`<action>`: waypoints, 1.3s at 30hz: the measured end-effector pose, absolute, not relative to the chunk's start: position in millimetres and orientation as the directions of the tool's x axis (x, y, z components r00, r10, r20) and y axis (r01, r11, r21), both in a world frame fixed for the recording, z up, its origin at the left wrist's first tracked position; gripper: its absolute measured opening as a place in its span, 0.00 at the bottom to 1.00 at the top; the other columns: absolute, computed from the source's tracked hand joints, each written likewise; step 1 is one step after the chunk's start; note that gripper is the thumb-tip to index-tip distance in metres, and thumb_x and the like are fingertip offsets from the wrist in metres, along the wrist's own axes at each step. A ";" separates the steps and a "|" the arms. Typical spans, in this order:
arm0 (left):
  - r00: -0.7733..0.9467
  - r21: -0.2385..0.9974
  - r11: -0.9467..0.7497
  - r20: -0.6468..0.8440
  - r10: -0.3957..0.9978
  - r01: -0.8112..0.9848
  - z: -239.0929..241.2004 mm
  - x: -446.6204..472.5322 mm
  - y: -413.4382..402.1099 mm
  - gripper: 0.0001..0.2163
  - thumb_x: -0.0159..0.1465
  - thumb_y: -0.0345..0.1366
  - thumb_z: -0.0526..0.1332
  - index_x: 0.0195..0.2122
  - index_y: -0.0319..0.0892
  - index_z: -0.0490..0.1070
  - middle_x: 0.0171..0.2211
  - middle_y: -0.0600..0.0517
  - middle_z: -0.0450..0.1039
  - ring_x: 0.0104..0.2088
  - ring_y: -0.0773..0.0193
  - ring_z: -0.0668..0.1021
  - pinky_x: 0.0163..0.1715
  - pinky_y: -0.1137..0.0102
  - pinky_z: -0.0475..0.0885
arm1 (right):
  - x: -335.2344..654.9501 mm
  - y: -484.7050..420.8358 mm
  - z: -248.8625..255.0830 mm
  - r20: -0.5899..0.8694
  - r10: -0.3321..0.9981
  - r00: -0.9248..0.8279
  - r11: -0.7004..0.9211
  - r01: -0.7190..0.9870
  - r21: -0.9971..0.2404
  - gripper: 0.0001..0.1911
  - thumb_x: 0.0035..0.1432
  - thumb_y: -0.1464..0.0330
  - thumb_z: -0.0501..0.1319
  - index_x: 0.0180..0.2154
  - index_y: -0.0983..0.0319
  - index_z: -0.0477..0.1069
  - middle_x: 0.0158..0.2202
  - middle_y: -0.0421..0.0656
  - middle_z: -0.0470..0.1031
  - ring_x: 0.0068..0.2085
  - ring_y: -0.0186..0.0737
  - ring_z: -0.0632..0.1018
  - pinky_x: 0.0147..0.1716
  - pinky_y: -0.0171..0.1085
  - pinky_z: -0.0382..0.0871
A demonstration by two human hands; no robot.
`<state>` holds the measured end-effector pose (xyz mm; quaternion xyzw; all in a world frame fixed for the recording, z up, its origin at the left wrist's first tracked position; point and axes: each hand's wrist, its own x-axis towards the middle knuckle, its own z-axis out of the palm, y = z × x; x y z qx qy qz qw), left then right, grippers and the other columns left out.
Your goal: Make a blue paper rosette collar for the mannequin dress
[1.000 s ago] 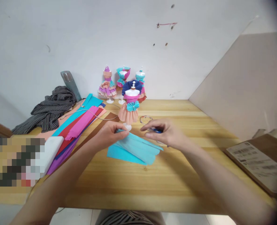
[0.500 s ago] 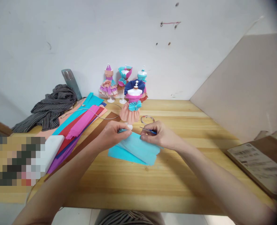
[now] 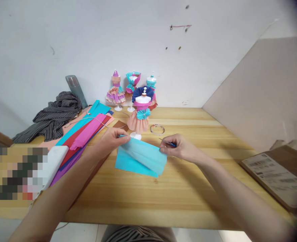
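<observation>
A folded piece of light blue crepe paper [image 3: 143, 158] is stretched out between my two hands, just above the wooden table. My left hand [image 3: 114, 139] pinches its upper left corner between thumb and fingers. At the right corner, my right hand [image 3: 178, 147] grips the sheet with thumb and forefinger. Tucked in that same hand are small blue-handled scissors [image 3: 172, 144], their thin metal tip pointing left; the rest is hidden by my fingers. Right behind the paper stands a small white dress form [image 3: 141, 116] in a pink and peach paper dress with a blue rosette.
Three more dressed forms [image 3: 116, 89] stand against the wall. A bracelet-like wire ring [image 3: 157, 129] lies behind my right hand. Coloured paper sheets [image 3: 88, 134], a striped cloth [image 3: 57, 114] and a flask [image 3: 76, 90] are at left; a cardboard parcel [image 3: 274, 174] sits at right.
My hands have moved apart, the left one leftward and the right one rightward, pulling the blue paper wider and flatter. Scissors remain in my right hand.
</observation>
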<state>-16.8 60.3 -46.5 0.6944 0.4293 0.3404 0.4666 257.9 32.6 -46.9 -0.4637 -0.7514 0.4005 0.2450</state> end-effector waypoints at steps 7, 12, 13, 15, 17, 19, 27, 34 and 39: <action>0.342 0.948 -0.127 0.020 0.939 0.291 -54.4 -20.4 62.3 0.12 0.52 0.44 0.67 0.26 0.39 0.75 0.22 0.53 0.73 0.24 0.67 0.71 0.24 0.73 0.63 | 265.3 28.0 -42.1 -0.021 0.903 -0.429 0.215 0.494 -0.842 0.15 0.50 0.60 0.60 0.20 0.62 0.64 0.17 0.34 0.54 0.20 0.29 0.56 0.20 0.34 0.49; 0.337 0.975 -0.048 -0.028 0.941 0.215 -54.7 -22.0 60.4 0.13 0.52 0.44 0.67 0.25 0.38 0.75 0.23 0.53 0.74 0.25 0.66 0.72 0.27 0.72 0.65 | 267.7 28.2 -41.6 -0.029 0.904 -0.425 0.198 0.480 -0.855 0.16 0.50 0.58 0.61 0.20 0.62 0.64 0.17 0.35 0.55 0.20 0.29 0.57 0.20 0.34 0.50; 0.351 0.980 -0.031 -0.040 0.936 0.195 -54.7 -22.7 59.9 0.13 0.53 0.44 0.67 0.26 0.38 0.75 0.23 0.53 0.74 0.25 0.66 0.73 0.27 0.72 0.65 | 268.1 28.3 -42.0 -0.031 0.905 -0.425 0.195 0.479 -0.856 0.16 0.50 0.58 0.61 0.20 0.62 0.64 0.18 0.35 0.55 0.20 0.29 0.57 0.20 0.34 0.50; 0.383 0.987 0.003 -0.065 0.921 0.160 -55.3 -24.2 59.1 0.13 0.54 0.44 0.66 0.26 0.38 0.75 0.23 0.53 0.74 0.25 0.67 0.73 0.28 0.72 0.66 | 269.0 28.3 -43.4 -0.036 0.907 -0.420 0.186 0.476 -0.860 0.16 0.50 0.58 0.61 0.21 0.62 0.64 0.18 0.35 0.56 0.21 0.29 0.57 0.20 0.34 0.51; 0.399 0.991 0.023 -0.075 0.914 0.134 -56.5 -25.4 58.5 0.13 0.54 0.44 0.66 0.27 0.37 0.75 0.23 0.53 0.74 0.25 0.68 0.73 0.28 0.72 0.66 | 269.8 28.1 -45.1 -0.043 0.910 -0.413 0.173 0.471 -0.865 0.16 0.50 0.57 0.61 0.22 0.62 0.65 0.18 0.35 0.56 0.21 0.30 0.58 0.20 0.34 0.51; 0.403 0.992 0.027 -0.076 0.912 0.127 -57.5 -26.1 58.1 0.12 0.55 0.43 0.66 0.28 0.37 0.76 0.23 0.52 0.75 0.25 0.67 0.73 0.29 0.72 0.66 | 270.5 28.0 -46.6 -0.046 0.913 -0.406 0.162 0.464 -0.871 0.17 0.50 0.57 0.61 0.22 0.62 0.65 0.19 0.35 0.56 0.22 0.30 0.58 0.20 0.34 0.51; 0.379 0.988 0.019 -0.078 0.922 0.156 -56.1 -29.8 57.3 0.13 0.54 0.45 0.66 0.27 0.37 0.75 0.23 0.53 0.73 0.25 0.67 0.72 0.29 0.71 0.65 | 271.3 27.9 -48.3 -0.081 0.935 -0.345 0.080 0.426 -0.901 0.20 0.49 0.52 0.63 0.22 0.62 0.65 0.18 0.36 0.58 0.21 0.30 0.59 0.19 0.33 0.52; 0.328 0.992 0.025 -0.065 0.943 0.123 -66.2 -28.4 57.5 0.11 0.55 0.42 0.65 0.28 0.38 0.76 0.24 0.53 0.74 0.26 0.67 0.73 0.30 0.71 0.66 | 272.6 30.6 -56.7 -0.090 0.957 -0.278 0.030 0.400 -0.916 0.21 0.47 0.51 0.64 0.24 0.63 0.66 0.16 0.34 0.57 0.19 0.28 0.57 0.17 0.31 0.50; 0.318 0.990 0.016 -0.060 0.946 0.140 -66.5 -27.6 57.2 0.12 0.54 0.43 0.66 0.28 0.38 0.77 0.24 0.52 0.75 0.27 0.65 0.74 0.32 0.70 0.67 | 274.4 31.7 -59.5 -0.107 0.956 -0.274 0.002 0.370 -0.929 0.22 0.45 0.50 0.65 0.24 0.63 0.66 0.16 0.34 0.57 0.19 0.28 0.57 0.17 0.31 0.50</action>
